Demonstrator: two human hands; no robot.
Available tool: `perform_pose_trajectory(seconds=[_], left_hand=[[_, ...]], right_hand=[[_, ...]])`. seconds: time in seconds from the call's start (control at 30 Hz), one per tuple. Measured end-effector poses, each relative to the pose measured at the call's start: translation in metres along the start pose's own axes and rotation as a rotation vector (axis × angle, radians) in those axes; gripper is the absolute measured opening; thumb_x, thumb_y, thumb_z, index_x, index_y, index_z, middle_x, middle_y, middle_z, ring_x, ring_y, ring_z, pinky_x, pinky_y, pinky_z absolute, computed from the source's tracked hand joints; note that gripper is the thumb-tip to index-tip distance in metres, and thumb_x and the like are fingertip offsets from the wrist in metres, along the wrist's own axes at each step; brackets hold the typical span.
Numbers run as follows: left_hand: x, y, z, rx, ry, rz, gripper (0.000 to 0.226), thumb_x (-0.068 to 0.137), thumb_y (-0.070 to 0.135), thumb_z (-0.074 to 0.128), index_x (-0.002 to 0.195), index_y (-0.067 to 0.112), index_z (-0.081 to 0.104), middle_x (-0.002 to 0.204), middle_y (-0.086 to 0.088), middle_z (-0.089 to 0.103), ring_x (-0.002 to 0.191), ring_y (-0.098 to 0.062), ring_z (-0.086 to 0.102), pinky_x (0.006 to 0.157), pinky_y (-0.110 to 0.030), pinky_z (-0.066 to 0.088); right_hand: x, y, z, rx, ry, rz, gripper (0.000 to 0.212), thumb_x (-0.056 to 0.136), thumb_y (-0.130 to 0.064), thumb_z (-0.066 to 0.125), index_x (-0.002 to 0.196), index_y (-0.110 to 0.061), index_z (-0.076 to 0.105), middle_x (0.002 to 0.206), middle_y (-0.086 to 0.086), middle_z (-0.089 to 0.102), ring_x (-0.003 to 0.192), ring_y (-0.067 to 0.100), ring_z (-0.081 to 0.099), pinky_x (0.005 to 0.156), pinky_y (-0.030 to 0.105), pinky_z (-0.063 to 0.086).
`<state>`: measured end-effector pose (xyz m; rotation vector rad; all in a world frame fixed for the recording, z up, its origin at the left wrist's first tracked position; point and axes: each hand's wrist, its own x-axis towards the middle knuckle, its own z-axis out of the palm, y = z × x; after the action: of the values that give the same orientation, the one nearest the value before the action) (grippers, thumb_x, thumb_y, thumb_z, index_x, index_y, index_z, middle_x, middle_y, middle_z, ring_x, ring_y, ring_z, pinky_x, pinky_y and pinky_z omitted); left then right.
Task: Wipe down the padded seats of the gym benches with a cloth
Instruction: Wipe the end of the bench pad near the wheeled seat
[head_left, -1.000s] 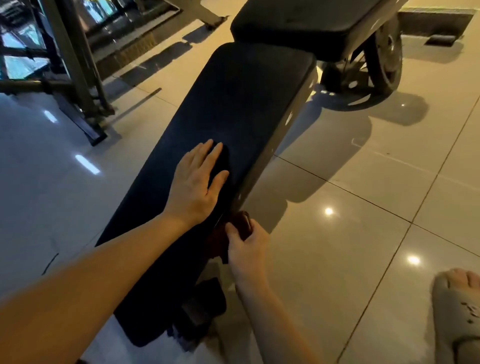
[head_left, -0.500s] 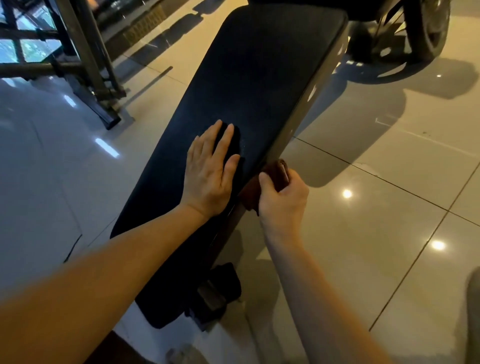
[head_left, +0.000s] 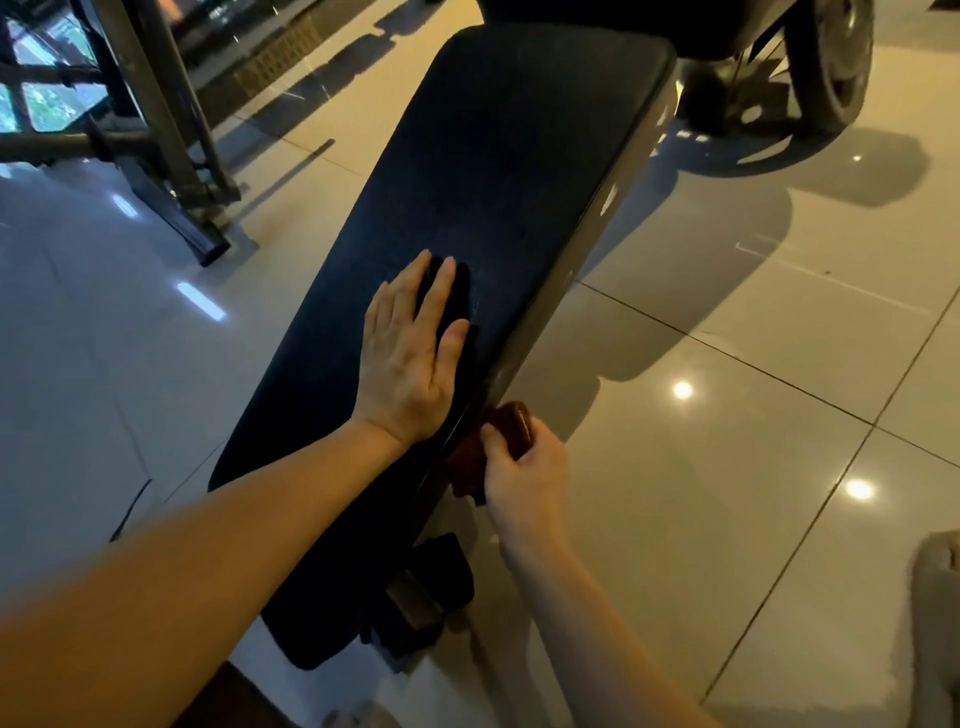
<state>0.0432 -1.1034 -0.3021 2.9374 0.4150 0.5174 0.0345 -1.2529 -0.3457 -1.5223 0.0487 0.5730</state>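
- At the right side edge of the seat pad (head_left: 493, 156), about halfway along, sits the red-brown cloth (head_left: 514, 421), bunched and pressed against the pad's side.
- Your right hand (head_left: 524, 478) grips the cloth: fingers curled round it, thumb on top, knuckles facing away from the bench.
- Your left hand (head_left: 410, 358) lies flat on top of the pad, just left of the cloth. Its fingers (head_left: 444, 286) are straight and together, holding nothing, pointing toward the far end.
- Darker patch on the pad beside those fingers; can't tell if it's shadow or fabric.
- Pad is black, long and narrow, running away from you up and to the right.
- Dark bracket (head_left: 421, 597) shows under the near end of the pad.
- Second dark pad (head_left: 623, 21) sits just past the far end, with a wheel (head_left: 831, 67) to its right.
- Bench stands on a glossy tiled floor (head_left: 727, 467) with ceiling-light reflections.
- Metal rack frame (head_left: 156, 119) is at upper left, well apart from the bench.
- Your slippered foot (head_left: 940, 623) is at the lower right edge.
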Motion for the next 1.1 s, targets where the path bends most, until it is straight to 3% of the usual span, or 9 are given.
perform_pose_trajectory(seconds=[0.17, 0.33, 0.47, 0.57, 0.67, 0.77, 0.87, 0.97, 1.1], left_hand=[[-0.001, 0.000, 0.000, 0.011, -0.025, -0.034, 0.059, 0.106, 0.044, 0.029, 0.160, 0.020, 0.027, 0.166, -0.008, 0.022, 0.152, -0.024, 0.022, 0.122, -0.054, 0.022], [0.002, -0.003, 0.002, -0.014, -0.047, -0.013, 0.059, 0.106, 0.046, 0.027, 0.159, 0.021, 0.028, 0.167, -0.007, 0.023, 0.154, -0.023, 0.021, 0.123, -0.053, 0.021], [0.001, -0.002, 0.002, 0.006, -0.049, -0.033, 0.058, 0.106, 0.046, 0.027, 0.160, 0.023, 0.027, 0.167, -0.005, 0.022, 0.154, -0.022, 0.020, 0.124, -0.050, 0.020], [0.001, -0.002, 0.002, -0.016, -0.048, -0.026, 0.058, 0.106, 0.045, 0.028, 0.159, 0.022, 0.028, 0.167, -0.006, 0.023, 0.153, -0.023, 0.022, 0.123, -0.051, 0.022], [0.003, -0.002, 0.001, -0.026, -0.047, -0.027, 0.059, 0.105, 0.046, 0.029, 0.159, 0.022, 0.029, 0.166, -0.006, 0.024, 0.153, -0.024, 0.023, 0.122, -0.052, 0.024], [0.003, -0.002, 0.001, -0.006, -0.052, -0.034, 0.059, 0.105, 0.046, 0.028, 0.159, 0.022, 0.029, 0.166, -0.005, 0.023, 0.153, -0.023, 0.022, 0.123, -0.050, 0.023], [0.002, -0.002, 0.001, -0.015, -0.060, -0.035, 0.060, 0.106, 0.047, 0.027, 0.160, 0.021, 0.030, 0.167, -0.005, 0.023, 0.153, -0.023, 0.022, 0.122, -0.051, 0.023], [0.003, -0.003, 0.002, -0.023, -0.052, -0.022, 0.060, 0.105, 0.046, 0.028, 0.159, 0.020, 0.031, 0.166, -0.007, 0.025, 0.152, -0.025, 0.025, 0.121, -0.052, 0.025], [0.003, -0.002, 0.001, -0.012, -0.061, -0.040, 0.060, 0.105, 0.047, 0.027, 0.159, 0.022, 0.030, 0.166, -0.005, 0.024, 0.151, -0.024, 0.024, 0.121, -0.052, 0.025]], right_hand=[[0.041, -0.035, -0.012, 0.137, 0.114, -0.174, 0.002, 0.096, -0.022, 0.067, 0.097, -0.020, 0.068, 0.086, -0.001, 0.071, 0.083, 0.013, 0.071, 0.077, 0.045, 0.063], [0.005, -0.010, -0.003, 0.029, -0.017, -0.034, 0.006, 0.095, -0.022, 0.069, 0.091, -0.027, 0.067, 0.082, 0.001, 0.071, 0.078, 0.019, 0.072, 0.072, 0.051, 0.061], [0.043, -0.052, -0.017, 0.159, 0.135, -0.173, 0.008, 0.095, -0.019, 0.069, 0.091, -0.025, 0.066, 0.083, -0.003, 0.070, 0.079, 0.009, 0.069, 0.074, 0.035, 0.062], [0.025, -0.029, -0.011, 0.090, 0.071, -0.152, 0.014, 0.096, -0.017, 0.067, 0.089, -0.029, 0.065, 0.082, -0.005, 0.070, 0.078, 0.002, 0.068, 0.072, 0.028, 0.057], [-0.002, -0.007, -0.003, 0.030, -0.030, -0.035, 0.019, 0.093, -0.016, 0.070, 0.081, -0.029, 0.063, 0.075, -0.003, 0.068, 0.069, 0.002, 0.066, 0.067, 0.037, 0.055], [0.041, -0.035, -0.015, 0.150, 0.076, -0.087, 0.006, 0.094, -0.019, 0.068, 0.090, -0.023, 0.067, 0.083, 0.003, 0.072, 0.079, 0.016, 0.072, 0.073, 0.048, 0.062], [0.044, -0.037, -0.016, 0.176, 0.119, -0.120, 0.009, 0.096, -0.019, 0.066, 0.092, -0.027, 0.067, 0.086, 0.000, 0.072, 0.083, 0.015, 0.071, 0.077, 0.048, 0.062], [0.004, -0.006, -0.002, 0.068, 0.011, 0.038, 0.009, 0.095, -0.017, 0.068, 0.088, -0.022, 0.067, 0.082, 0.004, 0.071, 0.079, 0.021, 0.071, 0.075, 0.053, 0.060], [0.051, -0.032, -0.012, 0.235, 0.147, 0.022, 0.004, 0.094, -0.018, 0.069, 0.098, -0.021, 0.068, 0.090, 0.004, 0.072, 0.087, 0.021, 0.073, 0.077, 0.052, 0.062]])
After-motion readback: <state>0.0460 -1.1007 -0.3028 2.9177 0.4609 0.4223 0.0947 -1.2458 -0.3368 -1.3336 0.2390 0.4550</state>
